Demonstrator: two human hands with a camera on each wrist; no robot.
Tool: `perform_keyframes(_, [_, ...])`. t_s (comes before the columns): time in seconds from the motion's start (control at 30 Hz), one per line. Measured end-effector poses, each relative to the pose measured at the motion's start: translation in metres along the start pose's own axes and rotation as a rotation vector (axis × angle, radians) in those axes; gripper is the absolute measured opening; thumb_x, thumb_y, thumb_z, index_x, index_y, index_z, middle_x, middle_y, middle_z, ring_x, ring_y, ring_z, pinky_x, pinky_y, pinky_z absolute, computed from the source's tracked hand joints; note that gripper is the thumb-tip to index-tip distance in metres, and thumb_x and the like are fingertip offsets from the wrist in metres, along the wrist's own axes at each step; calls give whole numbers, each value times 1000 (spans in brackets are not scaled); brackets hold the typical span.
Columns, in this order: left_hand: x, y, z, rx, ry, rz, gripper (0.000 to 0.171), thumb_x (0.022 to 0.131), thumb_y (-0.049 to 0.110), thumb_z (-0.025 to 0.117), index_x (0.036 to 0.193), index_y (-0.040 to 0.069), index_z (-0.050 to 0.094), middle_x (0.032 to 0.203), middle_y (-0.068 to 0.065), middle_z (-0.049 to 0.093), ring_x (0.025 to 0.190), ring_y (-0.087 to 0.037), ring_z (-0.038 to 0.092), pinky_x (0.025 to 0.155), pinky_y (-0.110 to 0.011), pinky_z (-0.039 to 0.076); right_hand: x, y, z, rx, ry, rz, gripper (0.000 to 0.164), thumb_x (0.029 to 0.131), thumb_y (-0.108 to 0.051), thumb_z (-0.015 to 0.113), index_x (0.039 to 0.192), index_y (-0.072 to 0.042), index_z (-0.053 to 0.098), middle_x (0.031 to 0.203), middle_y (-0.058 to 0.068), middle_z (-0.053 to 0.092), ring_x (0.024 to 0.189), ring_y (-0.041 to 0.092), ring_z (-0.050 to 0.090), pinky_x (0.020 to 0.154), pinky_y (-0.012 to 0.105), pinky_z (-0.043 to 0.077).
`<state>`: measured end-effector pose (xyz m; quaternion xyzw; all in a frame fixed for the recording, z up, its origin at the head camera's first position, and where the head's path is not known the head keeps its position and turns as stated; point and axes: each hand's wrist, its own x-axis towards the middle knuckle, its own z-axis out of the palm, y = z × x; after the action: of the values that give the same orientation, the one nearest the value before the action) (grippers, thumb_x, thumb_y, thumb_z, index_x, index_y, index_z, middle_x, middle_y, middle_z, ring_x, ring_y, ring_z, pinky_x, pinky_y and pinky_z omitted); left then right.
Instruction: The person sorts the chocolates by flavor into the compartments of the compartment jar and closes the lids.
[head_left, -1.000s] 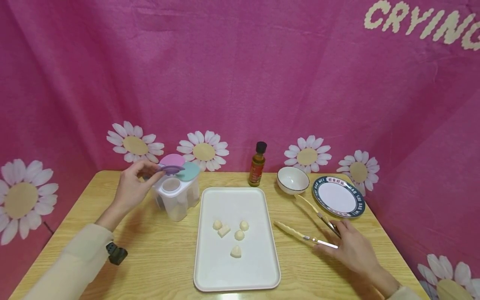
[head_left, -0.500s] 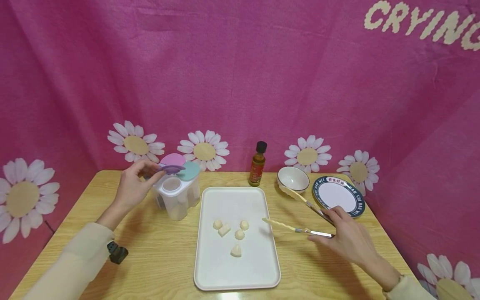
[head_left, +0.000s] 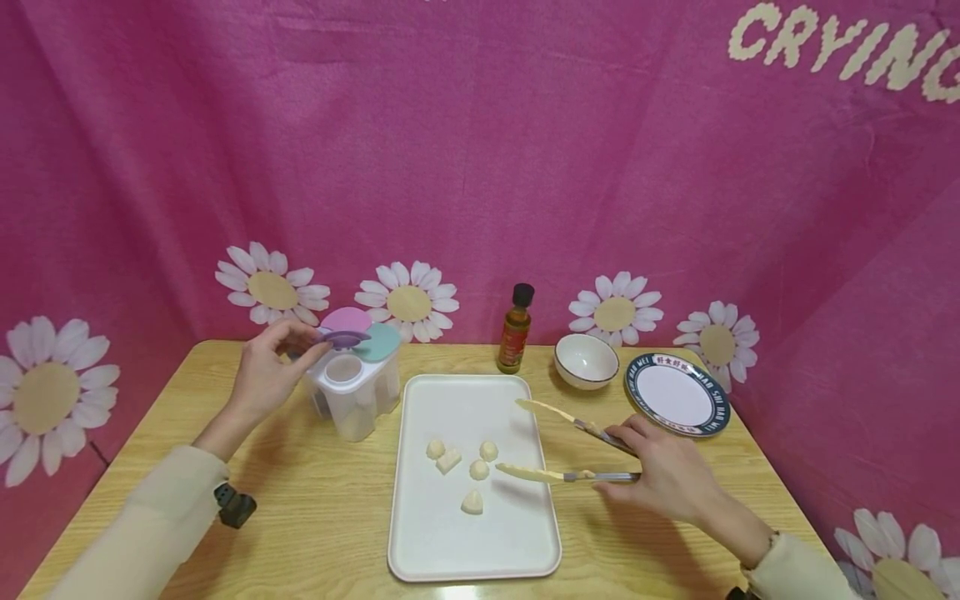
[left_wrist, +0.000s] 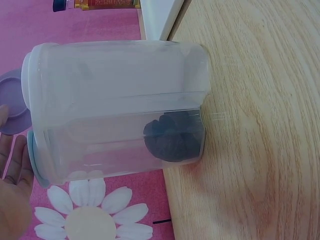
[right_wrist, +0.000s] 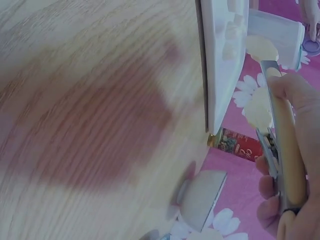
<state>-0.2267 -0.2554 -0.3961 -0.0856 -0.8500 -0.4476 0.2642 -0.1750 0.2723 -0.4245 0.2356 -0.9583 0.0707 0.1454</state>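
Observation:
At the left, my left hand (head_left: pixel 266 367) pinches the raised purple lid (head_left: pixel 343 339) of a clear storage container (head_left: pixel 354 408), with the round opening below it uncovered. Its other lids, pink and teal, lie flat; a dark lump (left_wrist: pixel 175 137) sits in one compartment in the left wrist view. My right hand (head_left: pixel 667 467) grips a pair of tongs (head_left: pixel 600 477) with cream-coloured tips, their arms spread apart. Those tips hang over the right side of a white tray (head_left: pixel 472 550). Several small pale moulded pieces (head_left: pixel 472 502) lie on the tray, one close to the lower tip.
Behind the tray stands a bottle (head_left: pixel 514 329) with a black cap. To its right are a white bowl (head_left: pixel 587 362) and a plate (head_left: pixel 677 395) with a dark patterned rim. A pink flowered cloth (head_left: pixel 480 167) hangs at the table's back edge.
My right hand has carried the tongs leftward, from the table beside the bowl to over the tray. My left hand and the purple lid have stayed in place.

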Motion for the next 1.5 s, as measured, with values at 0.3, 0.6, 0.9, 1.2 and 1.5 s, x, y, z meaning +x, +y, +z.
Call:
perform_keyframes(0.3, [0,1,1,-6,-7,4,20,92,8,81,109,2,73,101,-15,73,83,10,55,77,-7,45,4,-2,15,37,-37,-78,44,75,-48,92,107,-20,79,94,-14,66,67,-5,44,55,15,33])
perform_keyframes(0.6, [-1,0,1,0,-18,-2,22,93,9,81,112,2,72,104,-15,73,84,10,54,79,-7,45,3,-2,24,47,-39,-110,37,78,-50,89,104,-25,79,94,-15,69,67,-6,48,55,14,33])
perform_keyframes(0.9, [-1,0,2,-6,-14,-2,21,93,8,80,110,1,72,102,-15,73,84,9,55,79,-9,48,6,-4,32,89,-84,-102,35,82,-49,87,106,-24,79,95,-13,69,68,-5,50,54,15,35])
perform_keyframes(1.2, [-1,-1,2,3,-13,-11,19,94,8,80,110,2,71,99,-10,71,84,8,57,78,-10,48,12,-4,36,104,-92,-112,37,82,-49,86,106,-22,79,94,-14,68,67,-7,48,54,15,35])
perform_keyframes(1.5, [0,-3,1,-4,3,5,18,93,8,80,108,1,72,95,0,70,82,8,56,76,-7,45,20,-10,41,105,-81,-121,33,86,-47,84,107,-22,79,96,-12,68,69,-4,51,55,16,37])
